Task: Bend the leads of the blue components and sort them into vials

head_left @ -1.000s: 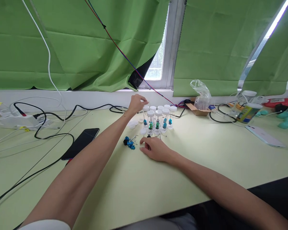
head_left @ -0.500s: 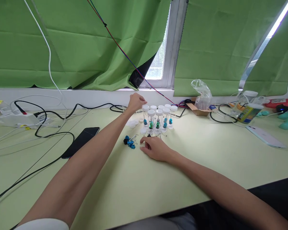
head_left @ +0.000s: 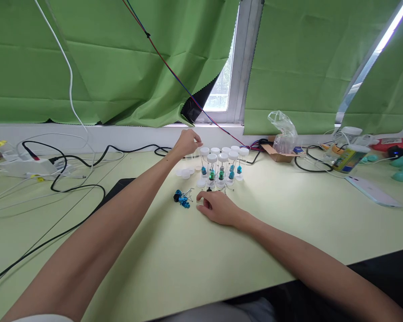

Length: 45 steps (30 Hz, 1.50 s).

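Note:
My left hand (head_left: 187,142) is raised at the back of the table, just left of the white-capped clear tubes. Its fingertips are pinched together; what they hold, if anything, I cannot make out. Several tubes (head_left: 222,167) stand upright in a group, with small blue or green metal parts inside. My right hand (head_left: 220,208) rests on the table in front of them, fingers loosely curled, thumb and forefinger apart with nothing visible between. To its left lies a small pile of blue metal parts (head_left: 182,199) with thin metal pins. Loose white caps (head_left: 185,173) lie left of the tubes.
A black phone (head_left: 116,190) lies partly under my left forearm. At the left is a white power strip (head_left: 28,167) with cables. A cardboard box (head_left: 278,154) with a plastic bag stands back right, and a pale phone (head_left: 372,191) lies farther right.
My left hand has moved slightly to the left and its forearm now covers more of the black phone. My right hand has stayed in place.

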Motion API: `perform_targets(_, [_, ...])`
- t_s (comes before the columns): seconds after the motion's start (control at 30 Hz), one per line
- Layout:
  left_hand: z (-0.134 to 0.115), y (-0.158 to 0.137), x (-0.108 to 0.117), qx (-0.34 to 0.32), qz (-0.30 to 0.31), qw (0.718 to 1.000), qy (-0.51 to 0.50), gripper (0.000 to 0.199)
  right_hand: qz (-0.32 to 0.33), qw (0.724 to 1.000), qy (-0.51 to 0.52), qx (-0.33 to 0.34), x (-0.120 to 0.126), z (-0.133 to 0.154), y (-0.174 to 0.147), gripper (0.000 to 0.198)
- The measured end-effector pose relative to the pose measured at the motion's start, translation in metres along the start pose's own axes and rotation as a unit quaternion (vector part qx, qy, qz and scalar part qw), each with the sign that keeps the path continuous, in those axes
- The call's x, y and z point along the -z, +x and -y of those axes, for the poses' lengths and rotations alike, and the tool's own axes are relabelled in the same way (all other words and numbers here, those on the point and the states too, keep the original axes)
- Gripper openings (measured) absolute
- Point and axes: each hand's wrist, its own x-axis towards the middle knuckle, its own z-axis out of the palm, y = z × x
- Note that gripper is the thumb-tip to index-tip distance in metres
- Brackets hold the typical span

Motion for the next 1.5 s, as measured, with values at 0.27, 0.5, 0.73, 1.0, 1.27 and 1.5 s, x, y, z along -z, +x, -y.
perform_targets(0.27, [0.013,-0.011,0.012,-0.058,0.013,0.998,0.037,0.010,0.003,1.000,0.002,-0.002,0.000,0.000,0.001,0.018])
perform_targets(0.5, [0.009,-0.024,0.026,-0.115,0.034,0.987,0.109,0.014,0.000,1.000,0.000,0.000,0.000,0.000,0.000,0.017])
perform_targets(0.73, [0.005,-0.041,0.042,-0.135,0.061,0.980,0.132,0.017,0.001,1.000,0.005,-0.003,0.001,0.000,0.001,0.016])
perform_targets(1.0, [-0.007,-0.055,0.064,-0.118,0.044,0.983,0.135,0.018,0.003,1.000,0.002,-0.003,0.001,0.001,0.000,0.017])
perform_targets(1.27, [0.002,-0.066,0.071,-0.076,0.045,0.971,0.220,0.017,0.009,1.000,0.003,-0.007,0.001,0.002,0.000,0.018])
perform_targets(1.5, [0.011,-0.079,0.058,-0.080,0.056,0.978,0.187,0.017,0.008,1.000,0.001,-0.006,0.001,0.002,0.000,0.018])
